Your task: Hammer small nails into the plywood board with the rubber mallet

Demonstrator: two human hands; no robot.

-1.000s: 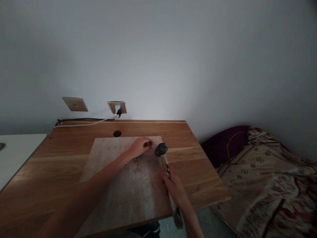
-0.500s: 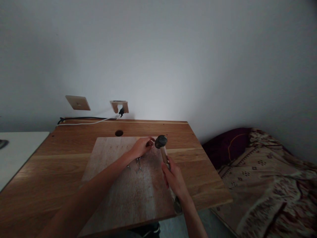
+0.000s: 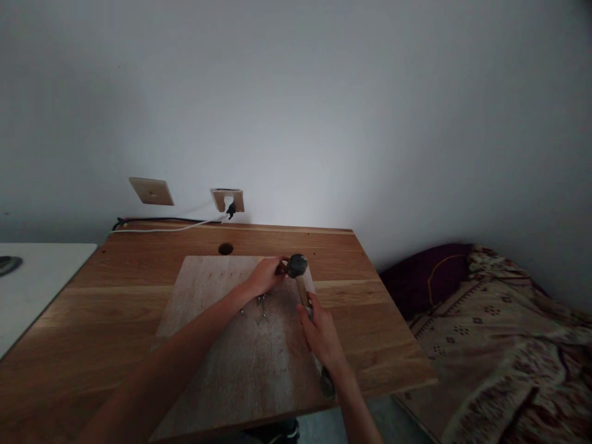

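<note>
My right hand (image 3: 319,330) is wrapped round the wooden handle of a hammer (image 3: 302,288). The hammer's dark, rounded head (image 3: 296,265) is right by the fingertips of my left hand (image 3: 268,274). Those left fingers are pinched together low over the far right part of a worn wooden board (image 3: 240,364); whatever they hold is hidden behind the fingers and the hammer head. Several small metal nails (image 3: 261,301) lie loose on the board, just nearer than my left hand. A row of small dark marks (image 3: 222,274) runs along the board's far edge.
Under the board is a wooden tabletop (image 3: 370,333) with a round cable hole (image 3: 226,248). White and black cables (image 3: 161,230) run along its back to a wall socket (image 3: 228,200). A white surface (image 3: 41,277) stands left, patterned bedding (image 3: 485,345) right.
The hammer head has moved a little left, closer to my left fingertips. My left hand keeps its pinch at about the same spot on the board. The view has shifted slightly.
</note>
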